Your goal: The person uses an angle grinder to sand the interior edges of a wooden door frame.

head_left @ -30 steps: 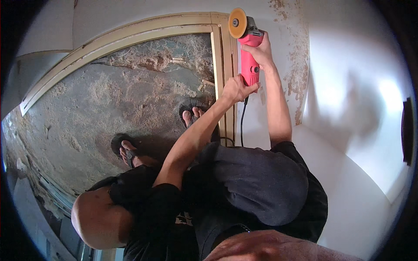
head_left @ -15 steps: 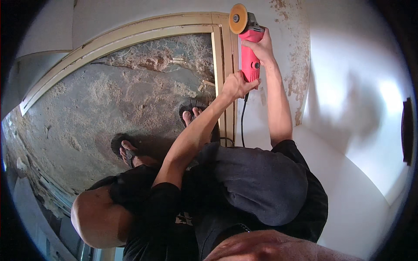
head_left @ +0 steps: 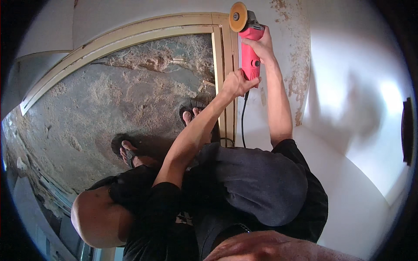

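A pale print marks my black shirt; my left fingers and right fingers clamp the pink angle grinder beside the cream frame, slightly higher in view than a second ago

The left hand covers part of the grinder at its rear; the cord disappears behind the knee. A dark object at the right rim is unclear.

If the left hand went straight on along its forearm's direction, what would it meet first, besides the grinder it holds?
Past the pink angle grinder, the left hand would probably meet the right hand first, though this single view leaves depth unclear.
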`<state>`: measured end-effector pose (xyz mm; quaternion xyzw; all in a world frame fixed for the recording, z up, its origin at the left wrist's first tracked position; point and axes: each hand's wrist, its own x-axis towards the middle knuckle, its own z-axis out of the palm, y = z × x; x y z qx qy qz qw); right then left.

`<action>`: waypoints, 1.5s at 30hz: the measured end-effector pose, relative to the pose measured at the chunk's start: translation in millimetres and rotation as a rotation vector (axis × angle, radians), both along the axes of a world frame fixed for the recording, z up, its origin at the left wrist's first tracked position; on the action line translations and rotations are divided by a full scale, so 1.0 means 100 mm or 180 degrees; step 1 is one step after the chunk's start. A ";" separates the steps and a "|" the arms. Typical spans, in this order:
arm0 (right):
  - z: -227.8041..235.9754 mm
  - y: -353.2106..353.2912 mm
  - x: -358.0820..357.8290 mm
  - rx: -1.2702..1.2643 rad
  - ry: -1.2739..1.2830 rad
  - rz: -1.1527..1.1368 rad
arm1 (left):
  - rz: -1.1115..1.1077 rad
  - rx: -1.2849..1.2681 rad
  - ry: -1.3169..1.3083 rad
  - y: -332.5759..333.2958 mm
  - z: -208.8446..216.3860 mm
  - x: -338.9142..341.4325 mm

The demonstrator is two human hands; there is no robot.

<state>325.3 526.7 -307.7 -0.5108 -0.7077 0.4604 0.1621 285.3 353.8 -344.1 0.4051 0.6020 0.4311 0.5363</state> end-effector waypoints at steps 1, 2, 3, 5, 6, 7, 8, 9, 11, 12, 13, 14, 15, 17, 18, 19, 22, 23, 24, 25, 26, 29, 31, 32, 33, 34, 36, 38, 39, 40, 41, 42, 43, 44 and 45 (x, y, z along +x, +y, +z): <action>0.00 0.00 0.00 -0.0012 -0.0037 -0.0007 | -0.0013 -0.0033 -0.0033 0.00 -0.02 0.01; -0.01 0.00 0.00 -0.0007 -0.0011 -0.0008 | -0.0028 -0.0067 -0.0070 0.00 -0.02 0.01; -0.01 0.00 0.00 -0.0001 0.0015 -0.0009 | -0.0043 -0.0101 -0.0106 0.01 -0.03 0.01; -0.01 0.00 -0.02 -0.0001 0.0059 -0.0006 | -0.0083 -0.0164 -0.0086 0.01 -0.04 0.01; -0.01 -0.01 -0.03 -0.0006 0.0078 -0.0002 | -0.0101 -0.0197 -0.0075 0.00 -0.05 0.00; 0.00 -0.02 -0.04 -0.0011 0.0097 0.0004 | -0.0097 -0.0198 -0.0121 0.00 -0.05 0.00; -0.01 -0.01 -0.01 0.0004 0.0066 0.0003 | -0.0108 -0.0189 -0.0181 0.00 -0.03 0.00; -0.01 0.00 0.01 0.0019 0.0035 0.0002 | -0.0118 -0.0179 -0.0241 0.00 -0.01 0.01; 0.00 0.00 0.02 0.0053 0.0007 0.0026 | -0.0151 -0.0081 0.0126 0.00 0.02 0.02; 0.01 -0.01 0.02 0.0072 0.0010 0.0049 | -0.0161 -0.0037 0.0314 -0.01 0.02 0.02; 0.01 -0.03 0.01 0.0092 0.0012 0.0071 | -0.0140 -0.0106 0.0196 -0.02 0.02 0.02; 0.02 -0.04 0.01 0.0091 -0.0029 0.0062 | -0.0120 -0.0174 0.0077 -0.03 0.03 0.02; 0.03 -0.05 0.00 0.0090 -0.0070 0.0052 | -0.0100 -0.0242 -0.0042 -0.04 0.03 0.02; 0.03 -0.07 0.00 0.0062 -0.0078 0.0034 | -0.0048 -0.0129 -0.0127 -0.05 0.03 0.02; 0.02 -0.07 0.00 0.0034 -0.0044 0.0025 | -0.0020 -0.0071 -0.0169 -0.06 0.02 0.03; 0.01 -0.08 0.00 0.0005 -0.0009 0.0018 | -0.0029 -0.0171 -0.0264 -0.07 0.01 0.03; -0.01 -0.08 0.06 0.0067 -0.0005 0.0036 | -0.0073 -0.0361 -0.0380 -0.07 0.10 0.02; -0.01 -0.09 0.07 0.0033 0.0021 0.0032 | -0.0070 -0.0360 -0.0288 -0.08 0.11 0.02; -0.02 -0.09 0.08 -0.0001 0.0046 0.0026 | -0.0067 -0.0360 -0.0196 -0.09 0.11 0.01; -0.03 -0.09 0.09 -0.0034 0.0070 0.0020 | -0.0039 -0.0382 -0.0209 -0.10 0.12 0.02; -0.04 -0.10 0.10 -0.0015 0.0060 0.0027 | -0.0011 -0.0405 -0.0222 -0.11 0.13 0.02; -0.05 -0.11 0.11 -0.0016 0.0059 0.0033 | 0.0038 -0.0336 -0.0368 -0.14 0.14 0.03; -0.04 -0.14 0.10 -0.0096 0.0107 0.0022 | 0.0020 -0.0356 -0.0414 -0.16 0.13 0.03; -0.03 -0.15 0.11 -0.0069 0.0081 0.0022 | -0.0022 -0.0413 -0.0413 -0.16 0.13 0.03; -0.03 -0.15 0.13 -0.0041 0.0055 0.0022 | -0.0065 -0.0470 -0.0412 -0.16 0.14 0.04; -0.02 -0.15 0.14 -0.0014 0.0029 0.0020 | -0.0073 -0.0441 -0.0406 -0.16 0.15 0.05; 0.01 -0.19 0.13 -0.0012 -0.0039 -0.0005 | -0.0071 -0.0394 -0.0379 -0.18 0.13 0.06; 0.03 -0.20 0.11 0.0000 -0.0069 -0.0005 | -0.0091 -0.0366 -0.0403 -0.19 0.10 0.09; 0.03 -0.21 0.11 0.0010 -0.0064 0.0009 | -0.0098 -0.0351 -0.0412 -0.19 0.07 0.11; 0.04 -0.21 0.09 0.0019 -0.0058 0.0023 | -0.0088 -0.0272 -0.0379 -0.20 0.04 0.11; 0.04 -0.21 0.10 -0.0004 -0.0036 0.0032 | -0.0088 -0.0193 -0.0353 -0.20 0.03 0.11; 0.04 -0.22 0.09 -0.0028 -0.0014 0.0042 | -0.0086 -0.0115 -0.0326 -0.21 0.03 0.11; 0.04 -0.22 0.09 -0.0053 0.0011 0.0054 | -0.0117 -0.0165 -0.0267 -0.21 0.02 0.11; 0.04 -0.22 0.11 -0.0033 0.0032 0.0034 | -0.0157 -0.0208 -0.0216 -0.21 0.05 0.10; 0.03 -0.22 0.13 -0.0015 0.0054 0.0015 | -0.0198 -0.0251 -0.0164 -0.20 0.07 0.10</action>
